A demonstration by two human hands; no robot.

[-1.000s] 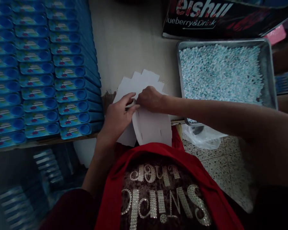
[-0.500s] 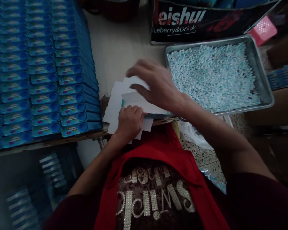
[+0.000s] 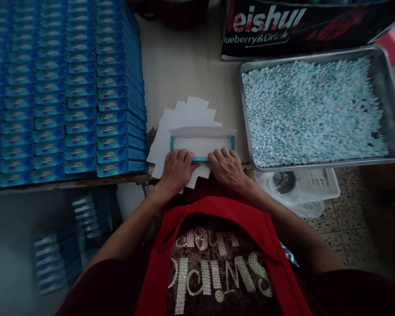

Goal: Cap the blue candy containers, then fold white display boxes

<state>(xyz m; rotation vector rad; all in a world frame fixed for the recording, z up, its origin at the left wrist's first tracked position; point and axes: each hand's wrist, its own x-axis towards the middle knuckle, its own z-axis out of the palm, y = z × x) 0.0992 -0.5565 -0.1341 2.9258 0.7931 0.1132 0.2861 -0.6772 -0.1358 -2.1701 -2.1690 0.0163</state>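
A small carton (image 3: 202,144), white inside with blue edges, lies open side up near the table's front edge. My left hand (image 3: 178,169) grips its near left corner, fingers curled over the rim. At the near right corner, my right hand (image 3: 227,169) holds the same carton with bent fingers. Beneath and behind it, flat white card blanks (image 3: 192,109) are fanned out. A metal tray (image 3: 316,167) of small pale blue and white pieces (image 3: 309,109) stands to the right.
Stacked blue boxes (image 3: 113,118) fill the table's left side. A black printed carton (image 3: 283,33) stands behind the tray. Below the table's edge at the right are a white basket (image 3: 322,186) and clear plastic. More packs (image 3: 51,263) are low on the left.
My right hand has come down from above the card blanks onto the carton's near right corner. My left hand stays on the carton. The view has shifted a little.
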